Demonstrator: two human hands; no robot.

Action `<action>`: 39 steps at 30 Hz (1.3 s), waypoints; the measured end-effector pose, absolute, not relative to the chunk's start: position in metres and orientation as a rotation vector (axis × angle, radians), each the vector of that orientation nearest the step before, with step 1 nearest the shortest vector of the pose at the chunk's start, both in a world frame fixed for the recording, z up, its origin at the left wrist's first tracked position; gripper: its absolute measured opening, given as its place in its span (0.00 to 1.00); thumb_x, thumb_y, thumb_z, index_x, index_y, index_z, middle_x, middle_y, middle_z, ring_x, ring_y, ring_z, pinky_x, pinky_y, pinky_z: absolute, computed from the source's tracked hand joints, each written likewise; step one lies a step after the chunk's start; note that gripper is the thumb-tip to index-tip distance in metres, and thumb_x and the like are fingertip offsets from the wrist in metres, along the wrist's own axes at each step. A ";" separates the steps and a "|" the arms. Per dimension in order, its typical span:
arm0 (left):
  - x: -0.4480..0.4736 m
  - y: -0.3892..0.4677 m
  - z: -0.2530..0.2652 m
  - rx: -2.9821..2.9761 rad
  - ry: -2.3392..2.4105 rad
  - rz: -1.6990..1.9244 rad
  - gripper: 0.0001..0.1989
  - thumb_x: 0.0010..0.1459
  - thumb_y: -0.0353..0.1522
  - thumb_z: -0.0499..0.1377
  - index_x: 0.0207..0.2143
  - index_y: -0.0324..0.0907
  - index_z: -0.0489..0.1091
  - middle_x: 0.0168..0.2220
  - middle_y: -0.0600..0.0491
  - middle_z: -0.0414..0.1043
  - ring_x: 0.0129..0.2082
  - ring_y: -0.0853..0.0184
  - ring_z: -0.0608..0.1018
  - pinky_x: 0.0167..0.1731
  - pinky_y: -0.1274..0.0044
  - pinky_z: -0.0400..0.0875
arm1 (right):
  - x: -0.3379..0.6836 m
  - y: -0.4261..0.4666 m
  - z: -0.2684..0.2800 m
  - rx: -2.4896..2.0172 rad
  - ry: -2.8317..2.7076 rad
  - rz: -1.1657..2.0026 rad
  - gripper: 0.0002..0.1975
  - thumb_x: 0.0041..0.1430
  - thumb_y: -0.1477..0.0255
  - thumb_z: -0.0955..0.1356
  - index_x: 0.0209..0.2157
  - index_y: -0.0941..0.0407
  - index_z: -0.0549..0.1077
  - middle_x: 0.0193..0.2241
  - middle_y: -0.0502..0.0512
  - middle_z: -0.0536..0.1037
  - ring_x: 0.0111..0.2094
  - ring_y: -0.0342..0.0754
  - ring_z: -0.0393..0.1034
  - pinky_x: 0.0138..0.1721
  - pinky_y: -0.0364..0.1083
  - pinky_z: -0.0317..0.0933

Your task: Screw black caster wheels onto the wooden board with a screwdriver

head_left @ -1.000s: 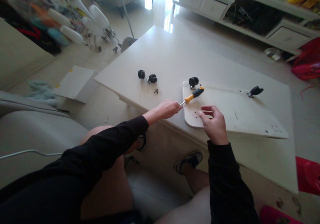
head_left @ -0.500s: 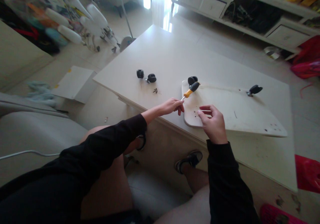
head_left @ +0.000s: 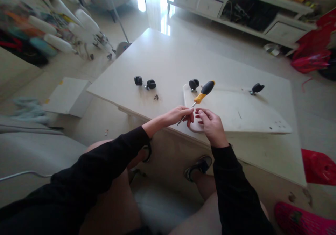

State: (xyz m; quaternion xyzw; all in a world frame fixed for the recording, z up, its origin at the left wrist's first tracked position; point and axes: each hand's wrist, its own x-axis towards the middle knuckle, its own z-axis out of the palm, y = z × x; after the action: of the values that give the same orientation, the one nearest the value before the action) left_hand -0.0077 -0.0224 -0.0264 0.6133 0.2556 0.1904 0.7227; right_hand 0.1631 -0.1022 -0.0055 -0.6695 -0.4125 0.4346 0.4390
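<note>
My left hand (head_left: 183, 115) pinches a screwdriver (head_left: 204, 92) by its metal shaft. The yellow-and-black handle points up to the right, the tip down to the left. Just right of it, my right hand (head_left: 211, 123) is held with fingers apart and slightly curled, no object visible in them. Both hands are over the near left corner of a white board (head_left: 231, 111) with small holes. One black caster wheel (head_left: 194, 85) stands at the board's far left corner, another caster (head_left: 257, 88) at its far right side.
Two loose black casters (head_left: 151, 84) and a small pile of dark screws (head_left: 156, 97) lie left of the board on the white table (head_left: 162, 60). A white box (head_left: 67, 97) is on the floor at left. A low white cabinet (head_left: 210, 6) stands behind.
The screwdriver has swung so its whole shaft shows past my left hand. My right hand has come leftward, close to my left. The camera view has shifted slightly.
</note>
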 end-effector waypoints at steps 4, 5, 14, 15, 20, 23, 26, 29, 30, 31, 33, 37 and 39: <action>-0.004 -0.027 -0.024 1.353 0.429 0.391 0.29 0.72 0.50 0.53 0.28 0.38 0.76 0.23 0.48 0.76 0.27 0.68 0.69 0.32 0.76 0.63 | 0.153 -0.101 -0.002 -1.449 -0.859 1.246 0.30 0.51 0.45 0.76 0.43 0.55 0.82 0.38 0.54 0.84 0.37 0.48 0.78 0.39 0.49 0.73; -0.003 -0.028 -0.025 1.351 0.407 0.380 0.30 0.72 0.51 0.54 0.27 0.38 0.75 0.24 0.47 0.76 0.26 0.68 0.70 0.31 0.76 0.64 | 0.150 -0.101 -0.001 -1.394 -0.811 1.294 0.30 0.49 0.45 0.78 0.43 0.55 0.82 0.36 0.53 0.84 0.33 0.46 0.76 0.36 0.48 0.73; 0.006 -0.031 -0.022 1.331 0.422 0.367 0.30 0.70 0.55 0.56 0.28 0.39 0.72 0.24 0.48 0.75 0.25 0.68 0.74 0.29 0.75 0.66 | 0.142 -0.101 0.005 -1.234 -0.601 1.369 0.27 0.43 0.50 0.82 0.39 0.53 0.81 0.35 0.49 0.84 0.21 0.40 0.68 0.20 0.46 0.66; 0.006 -0.030 -0.021 1.337 0.418 0.370 0.30 0.69 0.56 0.57 0.29 0.39 0.73 0.25 0.48 0.75 0.26 0.67 0.75 0.29 0.75 0.67 | 0.143 -0.100 0.005 -1.242 -0.605 1.327 0.26 0.43 0.50 0.81 0.39 0.53 0.81 0.35 0.50 0.84 0.23 0.41 0.69 0.22 0.45 0.66; -0.001 -0.021 -0.018 1.427 0.446 0.457 0.25 0.65 0.53 0.64 0.38 0.37 0.77 0.34 0.48 0.79 0.34 0.66 0.78 0.37 0.74 0.70 | 0.143 -0.095 0.002 -1.206 -0.607 1.082 0.20 0.46 0.56 0.82 0.36 0.53 0.83 0.30 0.50 0.85 0.31 0.43 0.76 0.33 0.45 0.71; -0.010 -0.007 -0.015 1.502 0.534 0.563 0.21 0.66 0.48 0.64 0.39 0.38 0.78 0.39 0.48 0.80 0.40 0.65 0.79 0.45 0.72 0.72 | 0.143 -0.092 0.001 -1.173 -0.559 1.017 0.17 0.46 0.60 0.82 0.37 0.52 0.84 0.31 0.49 0.85 0.34 0.44 0.79 0.42 0.48 0.76; -0.031 0.015 -0.020 1.629 0.801 0.686 0.15 0.66 0.43 0.62 0.40 0.39 0.78 0.38 0.48 0.80 0.40 0.63 0.79 0.45 0.71 0.72 | 0.143 -0.090 0.000 -1.205 -0.526 0.944 0.17 0.46 0.61 0.82 0.38 0.52 0.84 0.32 0.49 0.86 0.34 0.44 0.80 0.47 0.51 0.77; -0.067 0.044 -0.035 1.819 1.290 0.753 0.09 0.61 0.33 0.63 0.43 0.39 0.77 0.43 0.45 0.80 0.41 0.61 0.79 0.45 0.69 0.74 | 0.145 -0.088 0.001 -1.236 -0.534 0.865 0.17 0.48 0.61 0.81 0.39 0.52 0.84 0.33 0.50 0.86 0.36 0.46 0.81 0.51 0.55 0.78; -0.082 0.053 -0.042 1.848 1.456 0.755 0.13 0.59 0.30 0.63 0.47 0.38 0.76 0.48 0.43 0.80 0.43 0.59 0.80 0.48 0.67 0.74 | 0.146 -0.088 0.002 -1.242 -0.539 0.845 0.17 0.48 0.61 0.81 0.40 0.52 0.84 0.33 0.50 0.86 0.37 0.46 0.81 0.52 0.56 0.78; -0.097 0.062 -0.049 1.867 1.608 0.750 0.17 0.57 0.28 0.63 0.50 0.37 0.75 0.52 0.40 0.79 0.48 0.57 0.80 0.52 0.66 0.74 | 0.147 -0.088 0.004 -1.246 -0.542 0.831 0.17 0.48 0.61 0.80 0.40 0.52 0.84 0.33 0.50 0.86 0.36 0.46 0.81 0.52 0.56 0.78; -0.124 0.076 -0.060 1.907 1.823 0.714 0.25 0.57 0.28 0.64 0.57 0.34 0.72 0.60 0.34 0.75 0.58 0.51 0.77 0.62 0.61 0.70 | 0.150 -0.087 0.006 -1.246 -0.533 0.816 0.17 0.48 0.61 0.81 0.39 0.51 0.85 0.32 0.50 0.86 0.36 0.46 0.81 0.51 0.56 0.78; -0.150 0.085 -0.074 2.015 1.858 0.626 0.32 0.58 0.30 0.65 0.64 0.36 0.67 0.68 0.35 0.69 0.70 0.48 0.68 0.72 0.60 0.58 | 0.156 -0.087 0.006 -1.282 -0.544 0.821 0.17 0.49 0.61 0.80 0.41 0.51 0.85 0.34 0.51 0.86 0.37 0.46 0.82 0.50 0.56 0.79; -0.147 0.084 -0.077 2.047 1.836 0.609 0.32 0.59 0.31 0.65 0.66 0.38 0.67 0.70 0.37 0.67 0.72 0.48 0.65 0.73 0.58 0.57 | 0.158 -0.087 0.004 -1.317 -0.578 0.822 0.18 0.51 0.60 0.79 0.43 0.51 0.85 0.35 0.52 0.86 0.38 0.47 0.82 0.51 0.57 0.79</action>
State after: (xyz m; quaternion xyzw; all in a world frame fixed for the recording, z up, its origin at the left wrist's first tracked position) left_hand -0.1471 0.0841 -0.0765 0.7172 0.6433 0.2135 0.1618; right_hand 0.1581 -0.0870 0.0040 -0.5858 -0.2569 0.3654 0.6763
